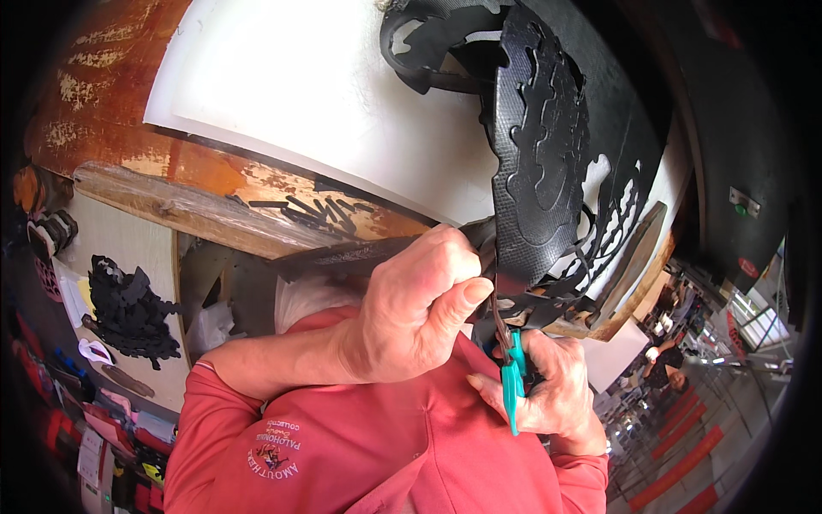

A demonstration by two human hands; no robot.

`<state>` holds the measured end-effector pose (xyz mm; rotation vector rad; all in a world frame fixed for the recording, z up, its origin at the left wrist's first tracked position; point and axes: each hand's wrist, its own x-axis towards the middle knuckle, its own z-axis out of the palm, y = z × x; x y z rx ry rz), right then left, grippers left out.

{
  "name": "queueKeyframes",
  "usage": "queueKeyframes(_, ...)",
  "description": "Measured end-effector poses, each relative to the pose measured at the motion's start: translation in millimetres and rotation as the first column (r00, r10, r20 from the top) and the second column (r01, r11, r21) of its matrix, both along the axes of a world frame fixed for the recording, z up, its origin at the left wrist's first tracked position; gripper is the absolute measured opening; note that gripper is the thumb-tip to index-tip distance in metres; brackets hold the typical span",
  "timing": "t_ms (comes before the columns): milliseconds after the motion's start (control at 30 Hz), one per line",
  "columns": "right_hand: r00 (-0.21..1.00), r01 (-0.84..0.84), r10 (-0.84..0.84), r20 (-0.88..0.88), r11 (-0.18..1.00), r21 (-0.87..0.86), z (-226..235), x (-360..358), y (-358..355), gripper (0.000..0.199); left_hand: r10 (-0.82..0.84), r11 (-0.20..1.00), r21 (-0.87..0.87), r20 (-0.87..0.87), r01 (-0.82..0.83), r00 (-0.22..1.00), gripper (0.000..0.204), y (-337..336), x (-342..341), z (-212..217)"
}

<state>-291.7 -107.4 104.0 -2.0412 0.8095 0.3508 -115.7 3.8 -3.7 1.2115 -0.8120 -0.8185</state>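
Note:
My left hand (415,313) is closed, thumb pressed against its curled fingers, on the near edge of a black textured rubber sheet (539,180). The sheet stands up from the bench, with wavy raised outlines like shoe-sole shapes on it. In my right hand (561,385) is a pair of scissors (514,390) with teal handles, fingers through the loops. Its blades point up at the sheet's lower edge, close beside my left thumb. Whether the blades are apart cannot be made out. Black cut-out webbing (437,43) curls behind the sheet.
A white board (300,94) lies on the worn wooden bench (103,111). Thin black strips (325,214) lie near its front edge. More black offcuts (621,201) lie right of the sheet. On a side table at left sits a pile of black scraps (133,308). A person (666,360) is far right.

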Motion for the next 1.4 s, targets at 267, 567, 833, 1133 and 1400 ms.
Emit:
queueKeyframes(267,0.999,-0.029,0.029,0.024,0.999,-0.030,-5.4,6.5,-4.5,0.038,0.085,0.996,-0.002,-0.108,-0.085,0.991,0.012,-6.0,-3.8,-4.2)
queueKeyframes(567,0.998,-0.056,0.057,0.032,0.998,-0.040,-4.2,16.5,-4.9,0.038,0.063,0.998,0.024,-0.074,-0.061,0.995,0.011,-6.7,6.3,0.4)
queueKeyframes(833,0.986,0.159,-0.149,-0.075,0.977,0.141,-3.1,11.5,-3.4,0.040,0.035,0.999,-0.041,0.012,-0.035,0.999,0.013,-9.5,5.9,-3.6)
queueKeyframes(1133,0.998,0.058,-0.058,0.010,0.998,-0.002,-6.1,12.6,-4.2,0.038,0.035,0.999,-0.023,0.037,-0.034,0.999,0.013,-7.6,8.8,-1.0)
queueKeyframes(1400,0.998,0.058,-0.059,0.006,0.997,0.053,-4.1,11.7,-8.3,0.038,0.024,0.999,-0.037,0.035,-0.022,0.999,0.014,-7.8,10.6,-2.5)
